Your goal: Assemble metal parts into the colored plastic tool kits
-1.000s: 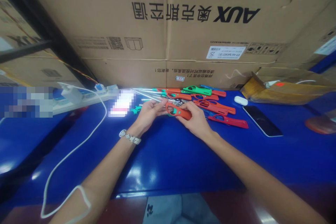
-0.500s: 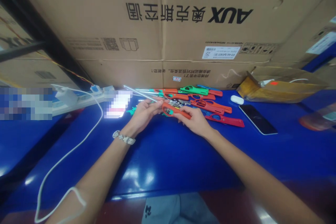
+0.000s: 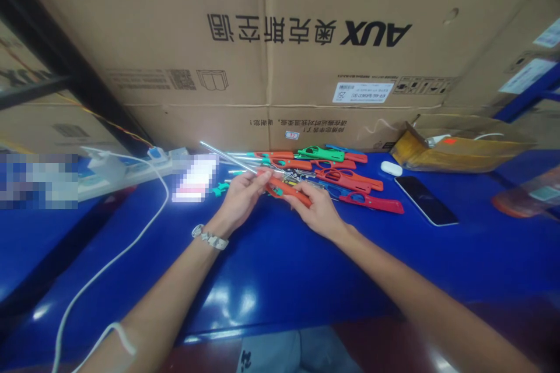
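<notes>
Left hand (image 3: 241,195), bare, a silver-coloured bracelet (image 3: 210,238) at the wrist: grip closed, thumb and fingers on the front of an orange plastic stick lighter (image 3: 286,187), near its trigger loop. Right hand (image 3: 321,210), bare: grip closed on the handle end of the same lighter. The lighter, one piece, lies tilted between the two grips, above a glossy blue desk (image 3: 262,280); its long, thin metal rod (image 3: 225,155) slants out past the left grip, away from the person and to the left. Just beyond both grips, on the desk: a loose pile of stick-lighter parts, including a green plastic handle (image 3: 319,154), a crimson plastic handle (image 3: 376,203) to the right of the right grip, several orange-red handles (image 3: 350,180), and small metal pieces, too jumbled to count. Left of the left grip: small green plastic pieces (image 3: 220,189), a bright pixelated patch (image 3: 196,178), and, farther out, a white power strip (image 3: 175,158) with a white cable (image 3: 126,245). Well to the right of the right grip: a small white rounded case (image 3: 391,168), a dark-screened phone (image 3: 426,201), a yellow-brown bag (image 3: 481,154), open, and a clear bottle (image 3: 525,195), blurred. Behind the pile: a large brown cardboard box (image 3: 175,11), its AUX lettering upside down.
</notes>
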Available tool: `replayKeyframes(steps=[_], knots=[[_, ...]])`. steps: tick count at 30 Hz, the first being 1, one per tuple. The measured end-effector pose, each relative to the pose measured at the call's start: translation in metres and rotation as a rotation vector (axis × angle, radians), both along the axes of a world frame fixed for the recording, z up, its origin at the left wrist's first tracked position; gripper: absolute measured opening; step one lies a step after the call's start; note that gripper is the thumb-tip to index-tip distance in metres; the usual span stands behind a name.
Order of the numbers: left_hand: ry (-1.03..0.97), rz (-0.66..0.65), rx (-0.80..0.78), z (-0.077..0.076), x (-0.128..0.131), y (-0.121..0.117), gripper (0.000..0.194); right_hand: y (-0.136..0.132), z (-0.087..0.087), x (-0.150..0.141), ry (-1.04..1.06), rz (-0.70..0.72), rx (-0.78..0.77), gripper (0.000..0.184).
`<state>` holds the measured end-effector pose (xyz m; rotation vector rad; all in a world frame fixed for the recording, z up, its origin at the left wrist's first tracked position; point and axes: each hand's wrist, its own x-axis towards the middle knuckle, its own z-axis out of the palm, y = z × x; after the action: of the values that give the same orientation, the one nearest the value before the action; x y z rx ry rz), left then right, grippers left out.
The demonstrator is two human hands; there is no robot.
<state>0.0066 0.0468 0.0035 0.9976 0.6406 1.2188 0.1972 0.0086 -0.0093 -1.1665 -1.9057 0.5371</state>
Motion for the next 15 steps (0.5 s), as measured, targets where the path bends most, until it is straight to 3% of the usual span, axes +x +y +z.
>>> replayKeyframes(steps=[7, 15], knots=[[-0.087, -0.073, -0.014, 0.008, 0.0014, -0.0075, 0.031, -0.0006, -0.0031, -0.0021, -0.025, 0.047, 0.035, 0.015], [-0.094, -0.008, -0.049, 0.0045, 0.0013, -0.0019, 0.031, -0.0044, -0.0067, -0.0063, 0.106, 0.096, -0.097, 0.018]])
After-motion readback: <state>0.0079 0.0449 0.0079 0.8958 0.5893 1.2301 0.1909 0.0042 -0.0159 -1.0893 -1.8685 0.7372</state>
